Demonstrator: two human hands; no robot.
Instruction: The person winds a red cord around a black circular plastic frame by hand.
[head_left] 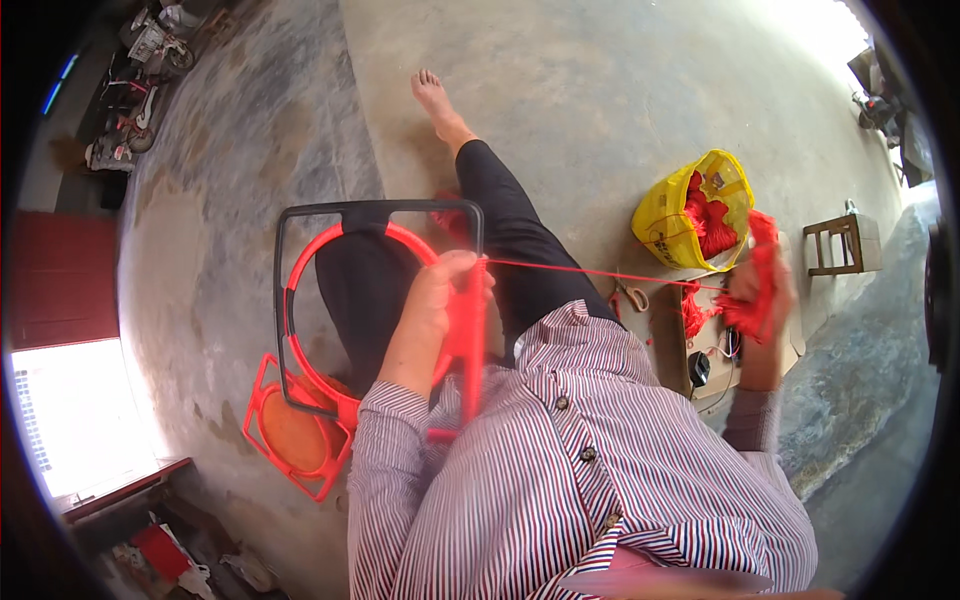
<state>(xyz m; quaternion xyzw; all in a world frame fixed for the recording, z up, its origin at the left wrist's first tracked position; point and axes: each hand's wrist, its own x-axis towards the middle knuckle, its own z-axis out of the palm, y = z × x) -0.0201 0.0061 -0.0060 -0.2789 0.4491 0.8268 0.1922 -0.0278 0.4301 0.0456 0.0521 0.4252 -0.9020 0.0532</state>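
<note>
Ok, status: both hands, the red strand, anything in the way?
Left hand gripping red-and-black frame. Right hand, blurred, holding red yarn bundle. Red strand taut between them; nothing visible blocking it.

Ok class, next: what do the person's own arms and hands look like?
Striped sleeves, pale with red and dark lines, stop short of the left hand and right hand, both ungloved. The right cuff looks darker; the right hand is blurred.
</note>
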